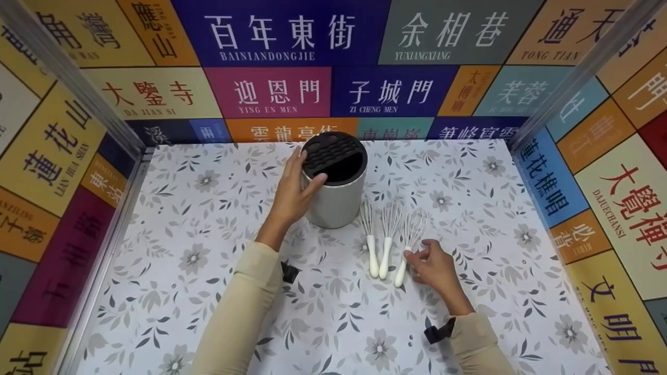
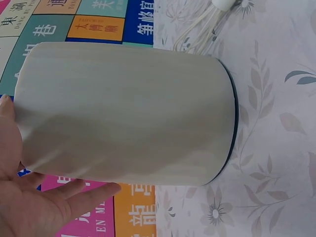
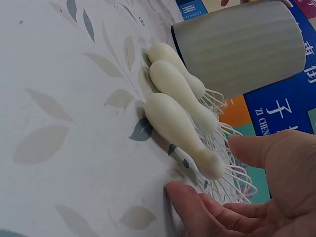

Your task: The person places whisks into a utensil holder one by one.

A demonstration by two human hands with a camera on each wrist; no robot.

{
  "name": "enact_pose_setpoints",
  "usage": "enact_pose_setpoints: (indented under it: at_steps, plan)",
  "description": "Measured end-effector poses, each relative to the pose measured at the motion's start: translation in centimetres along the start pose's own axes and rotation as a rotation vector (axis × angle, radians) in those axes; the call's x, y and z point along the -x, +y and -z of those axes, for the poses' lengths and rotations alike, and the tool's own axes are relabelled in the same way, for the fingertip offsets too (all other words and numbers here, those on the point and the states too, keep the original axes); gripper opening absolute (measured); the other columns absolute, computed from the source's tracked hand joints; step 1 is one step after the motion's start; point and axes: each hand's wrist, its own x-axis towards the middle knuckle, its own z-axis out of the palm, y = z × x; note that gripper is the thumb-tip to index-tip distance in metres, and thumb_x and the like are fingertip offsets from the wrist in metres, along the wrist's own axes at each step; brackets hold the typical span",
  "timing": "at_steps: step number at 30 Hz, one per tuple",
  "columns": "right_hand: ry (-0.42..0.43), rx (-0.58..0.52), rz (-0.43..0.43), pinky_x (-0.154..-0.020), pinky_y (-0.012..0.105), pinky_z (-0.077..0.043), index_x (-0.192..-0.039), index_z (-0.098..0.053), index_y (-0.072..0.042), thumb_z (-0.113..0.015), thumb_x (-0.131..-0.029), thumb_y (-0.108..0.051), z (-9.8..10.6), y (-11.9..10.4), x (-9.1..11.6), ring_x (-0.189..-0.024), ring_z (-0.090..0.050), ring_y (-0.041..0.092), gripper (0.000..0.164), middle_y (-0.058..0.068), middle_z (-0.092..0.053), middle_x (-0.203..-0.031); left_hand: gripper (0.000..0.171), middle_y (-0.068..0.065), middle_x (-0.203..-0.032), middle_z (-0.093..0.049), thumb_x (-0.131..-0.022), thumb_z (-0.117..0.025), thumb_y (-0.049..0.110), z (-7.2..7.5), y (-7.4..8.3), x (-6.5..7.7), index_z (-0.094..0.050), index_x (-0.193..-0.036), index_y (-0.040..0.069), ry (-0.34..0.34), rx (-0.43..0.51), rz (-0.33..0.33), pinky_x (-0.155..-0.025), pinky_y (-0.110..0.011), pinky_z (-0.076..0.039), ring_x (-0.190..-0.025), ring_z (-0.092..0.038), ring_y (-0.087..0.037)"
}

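Head view. Item: container point(image 1: 336, 208), grey-white, standing with its long axis upright on the patterned tabletop point(image 1: 198, 297); black top point(image 1: 333, 153), slotted, its largest gap toward 5 o'clock. Item: left hand point(image 1: 292, 192), at the container's 9 o'clock side, thumb and fingers spread wide against it near the rim. Item: whisks, three, lying side by side, wires roughly toward 12 o'clock, handles toward 6. Key relation, by judgement: the rightmost whisk point(image 1: 400, 274) lies along a 7-to-1 o'clock line, at 9 o'clock from the right hand point(image 1: 431, 264) and just beside it; the left hand is well apart. From that whisk the container stands at 11 o'clock.

Left wrist view. Container across the middle, base toward 3 o'clock (the camera's slant, since it stands upright); left hand at 8 o'clock, palm showing, fingers extended; whisk wires at 1 o'clock.

Right wrist view. Whisks near the middle, handle ends toward 10 o'clock; container between 1 and 2 o'clock. Right hand at 4 o'clock, thumb and forefinger well parted about the nearest whisk's neck; contact cannot be told.
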Motion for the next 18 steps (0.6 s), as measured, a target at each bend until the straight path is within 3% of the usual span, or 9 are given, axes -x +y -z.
enact_pose_setpoints:
  at_steps: [8,18]
  plan:
    - [0.017,0.04,0.035,-0.061,0.03,-0.06,-0.141,-0.048,0.002,-0.076,-0.092,-0.028,-1.2,-0.3,-0.4,-0.071,-0.071,0.015,0.064,0.015,-0.067,-0.105,0.078,-0.012,-0.17,-0.018,-0.103,-0.054,0.05,-0.5,-0.2,0.1,-0.025,-0.162,0.008,0.013,0.034,0.03,-0.127,-0.046,-0.02,-0.158,-0.018,-0.027]
    - [0.004,0.007,0.016,-0.06,0.031,-0.061,-0.129,-0.054,0.002,-0.074,-0.093,-0.02,-1.3,-0.4,-0.4,-0.069,-0.07,0.015,0.046,0.015,-0.064,-0.101,0.069,-0.014,-0.166,-0.023,-0.107,-0.046,0.047,-1.5,-0.8,0.0,-0.019,-0.163,0.016,0.008,0.114,0.076,-0.127,-0.045,-0.02,-0.156,-0.021,-0.025]
